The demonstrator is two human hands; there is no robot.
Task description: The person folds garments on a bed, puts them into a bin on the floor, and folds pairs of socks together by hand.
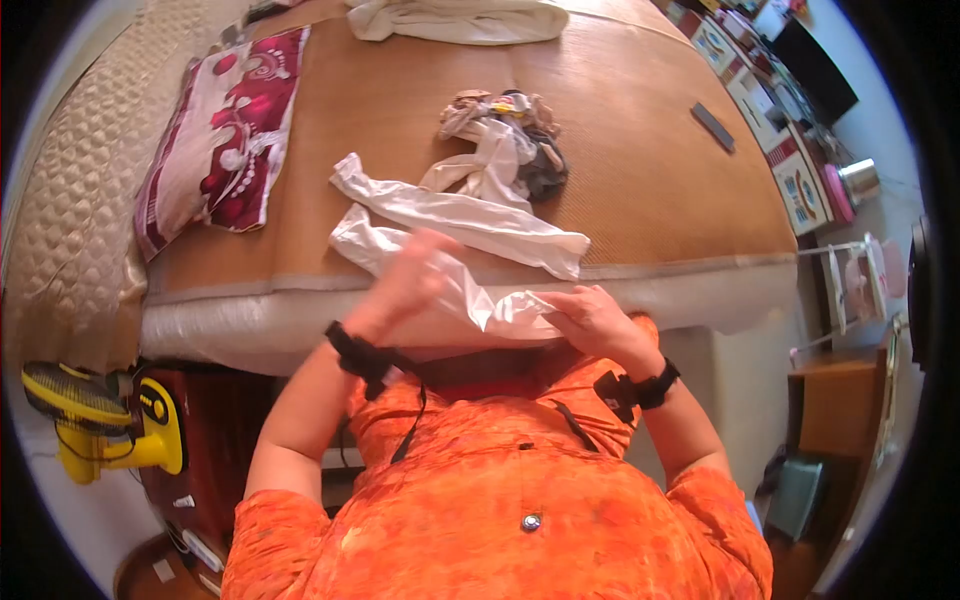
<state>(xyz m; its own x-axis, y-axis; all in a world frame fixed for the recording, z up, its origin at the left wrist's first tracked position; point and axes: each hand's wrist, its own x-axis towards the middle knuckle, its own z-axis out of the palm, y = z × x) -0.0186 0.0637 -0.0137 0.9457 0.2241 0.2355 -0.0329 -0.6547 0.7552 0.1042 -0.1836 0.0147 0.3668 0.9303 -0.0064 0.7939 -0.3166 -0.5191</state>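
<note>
White trousers or a similar long white garment [460, 215] lie spread across the near edge of the bed, with two long parts side by side. My right hand [585, 315] pinches the garment's near right end, at the bed's edge. Over the garment's nearer part is my left hand [415, 275], blurred by motion, so its fingers and any hold on the cloth cannot be made out. Just beyond the garment sits a crumpled pile of clothes [505, 120] in beige, white and dark grey.
A red patterned pillow [240, 130] lies on the bed mat [640, 170] at left. Folded white bedding [460, 20] is at the far edge, a remote control [712, 128] at right. A yellow fan [160, 430] stands at lower left.
</note>
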